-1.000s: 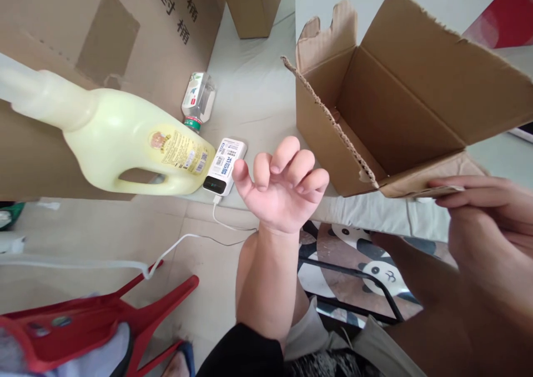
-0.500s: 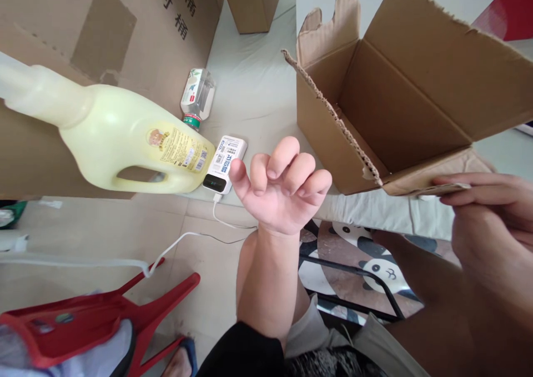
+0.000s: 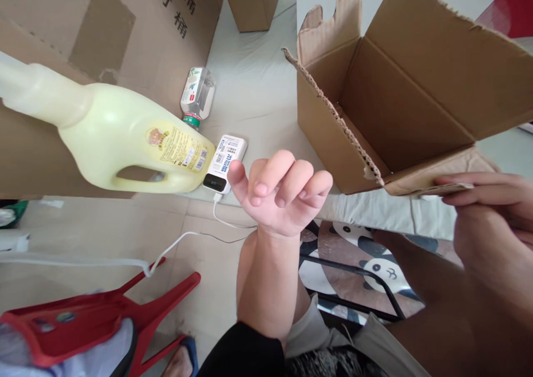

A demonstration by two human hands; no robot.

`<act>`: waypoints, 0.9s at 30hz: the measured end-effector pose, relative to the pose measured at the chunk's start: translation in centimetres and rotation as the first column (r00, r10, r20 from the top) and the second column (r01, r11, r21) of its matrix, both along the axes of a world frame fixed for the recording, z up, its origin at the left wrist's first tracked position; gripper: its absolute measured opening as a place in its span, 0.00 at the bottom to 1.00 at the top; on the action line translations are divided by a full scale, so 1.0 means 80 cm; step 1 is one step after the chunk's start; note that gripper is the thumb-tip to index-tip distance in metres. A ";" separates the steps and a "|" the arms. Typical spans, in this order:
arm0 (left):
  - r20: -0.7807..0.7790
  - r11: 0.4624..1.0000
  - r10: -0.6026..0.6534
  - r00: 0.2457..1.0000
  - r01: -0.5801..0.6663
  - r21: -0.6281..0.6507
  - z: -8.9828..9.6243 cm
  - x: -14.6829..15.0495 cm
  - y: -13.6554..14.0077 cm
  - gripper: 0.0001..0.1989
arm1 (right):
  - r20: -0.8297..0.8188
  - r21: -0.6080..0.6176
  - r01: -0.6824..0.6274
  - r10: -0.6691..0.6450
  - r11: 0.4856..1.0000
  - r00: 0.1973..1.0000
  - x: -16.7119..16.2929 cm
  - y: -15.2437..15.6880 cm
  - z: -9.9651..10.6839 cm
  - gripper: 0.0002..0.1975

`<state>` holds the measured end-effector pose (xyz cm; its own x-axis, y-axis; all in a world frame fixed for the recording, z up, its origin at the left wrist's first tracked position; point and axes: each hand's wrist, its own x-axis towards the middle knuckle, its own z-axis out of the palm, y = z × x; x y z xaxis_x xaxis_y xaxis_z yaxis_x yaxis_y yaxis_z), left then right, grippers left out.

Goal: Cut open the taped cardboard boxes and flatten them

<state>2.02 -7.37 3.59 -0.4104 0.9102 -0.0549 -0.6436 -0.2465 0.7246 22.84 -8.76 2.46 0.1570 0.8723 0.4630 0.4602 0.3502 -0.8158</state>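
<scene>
Left hand [image 3: 280, 194]: bare, no rings or watch, short nails. Forearm bare up to a black sleeve [image 3: 245, 352] pushed back near the elbow. Right hand [image 3: 491, 221]: bare too, forearm uncovered, no sleeve showing on that side. Right of the black sleeve: light beige cloth [image 3: 308, 327], then black-and-white speckled knit fabric [image 3: 328, 363] just below it.

Box [image 3: 400, 110] under my right hand [image 3: 487, 210] was plain brown cardboard, paler at the torn edges. Jug [image 3: 125, 144] was pale yellow with a deeper yellow label. Power bank [image 3: 224, 163] was white, with blue print and a black end. Small bottle [image 3: 196, 96] was clear, cap green. Stool [image 3: 95, 321] was red. Mat [image 3: 366, 266] showed black-and-white pandas on brown. My sleeve [image 3: 245, 352] was black.
</scene>
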 end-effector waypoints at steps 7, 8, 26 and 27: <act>0.014 0.998 0.029 0.999 -0.028 -0.049 0.006 0.000 0.000 0.39 | 0.012 -0.095 0.005 -0.004 0.995 1.000 -0.002 -0.007 0.006 0.13; 0.016 0.997 0.045 0.999 -0.043 -0.063 0.007 0.000 0.000 0.39 | 0.024 -0.144 0.005 -0.001 0.990 1.000 -0.004 -0.009 0.009 0.13; 0.034 0.987 -0.081 0.996 0.075 0.140 0.002 -0.001 0.002 0.41 | 0.012 -0.225 -0.037 0.040 0.974 0.999 0.000 -0.015 0.010 0.09; 0.034 0.984 -0.093 0.995 0.086 0.157 0.001 -0.001 0.003 0.41 | -0.002 -0.213 -0.036 0.037 0.976 0.999 0.000 -0.015 0.009 0.08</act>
<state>1.93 -7.13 3.66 -0.3272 0.9420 0.0747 -0.6964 -0.2938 0.6547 22.82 -9.93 3.19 0.1226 0.9561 0.2662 0.4517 0.1851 -0.8727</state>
